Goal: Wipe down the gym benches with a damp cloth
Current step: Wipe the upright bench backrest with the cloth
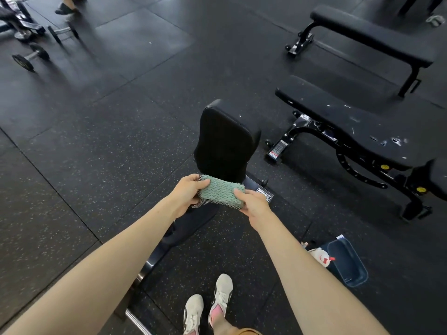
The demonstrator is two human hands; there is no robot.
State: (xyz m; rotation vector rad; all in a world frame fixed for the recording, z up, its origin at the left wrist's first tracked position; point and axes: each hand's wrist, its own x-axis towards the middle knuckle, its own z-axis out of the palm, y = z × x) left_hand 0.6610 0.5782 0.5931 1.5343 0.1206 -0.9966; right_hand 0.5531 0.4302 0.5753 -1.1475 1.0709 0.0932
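I hold a folded green cloth (220, 191) with a black-and-white edge in both hands, in front of me at mid-frame. My left hand (186, 192) grips its left end and my right hand (254, 204) pinches its right end. Just beyond the cloth stands a black bench (225, 139) with its padded back raised upright; its seat lies under my left forearm. Two more black benches stand to the right: a scuffed one (350, 122) and a farther one (372, 35).
A blue plastic tub (348, 262) and a white spray bottle (320, 256) with a red trigger sit on the floor by my right forearm. Dumbbells (30, 56) lie at the far left. A person's foot (66, 8) shows at the top left. My shoes (208, 303) are below.
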